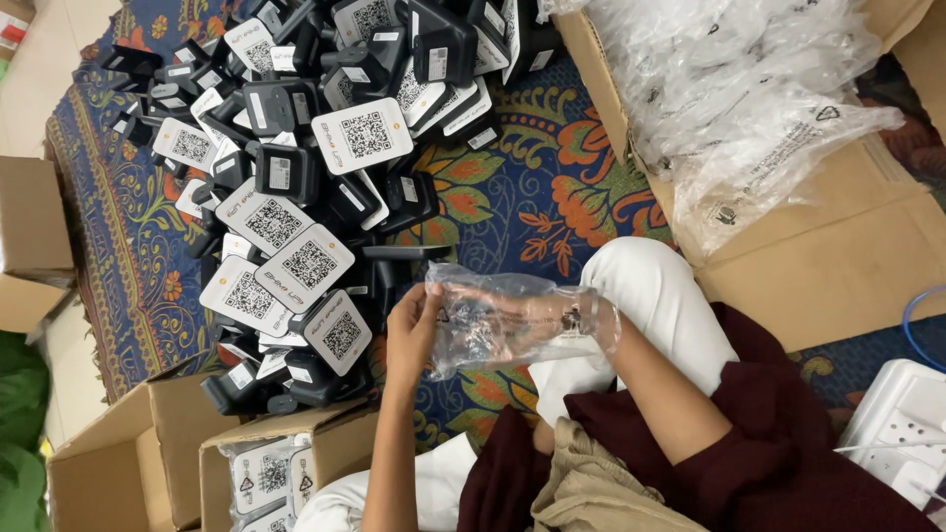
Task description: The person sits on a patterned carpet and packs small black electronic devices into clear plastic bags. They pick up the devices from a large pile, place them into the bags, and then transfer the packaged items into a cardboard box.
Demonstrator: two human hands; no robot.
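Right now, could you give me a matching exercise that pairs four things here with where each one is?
Things:
1. clear plastic bag
2. black devices with white cards
3. heap of empty bags
4. white plastic block

Places:
a. in the big cardboard box, top right
b. gripped by the left hand, with the right hand inside it
c. at the lower right edge
d. piled on the patterned cloth

Pairs: 1-b; 2-d; 3-a; 4-c
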